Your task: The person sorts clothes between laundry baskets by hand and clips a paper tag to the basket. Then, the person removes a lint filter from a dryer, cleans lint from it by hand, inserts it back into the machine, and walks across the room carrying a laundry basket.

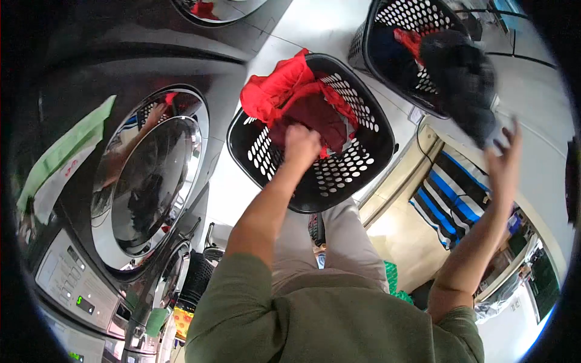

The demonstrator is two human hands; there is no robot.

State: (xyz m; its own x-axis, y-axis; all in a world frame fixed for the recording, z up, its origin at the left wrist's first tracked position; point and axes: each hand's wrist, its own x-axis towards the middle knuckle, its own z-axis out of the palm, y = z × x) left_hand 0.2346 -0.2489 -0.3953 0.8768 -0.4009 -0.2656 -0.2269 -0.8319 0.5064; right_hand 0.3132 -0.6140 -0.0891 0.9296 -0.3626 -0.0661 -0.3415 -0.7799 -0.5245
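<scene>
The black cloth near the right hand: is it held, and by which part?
It cannot be told: the blurred black cloth ends close to the open right hand, with no clear grip.

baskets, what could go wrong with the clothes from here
The black cloth, in midair partly past the far basket's edge, could miss and land on the floor. The red cloth bulges over the near basket's rim and might slip out if the left hand shifts the pile.

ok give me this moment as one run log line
left hand: on maroon cloth in near basket | right hand: open, by blurred dark cloth at far basket | red cloth: over near basket's rim
</scene>
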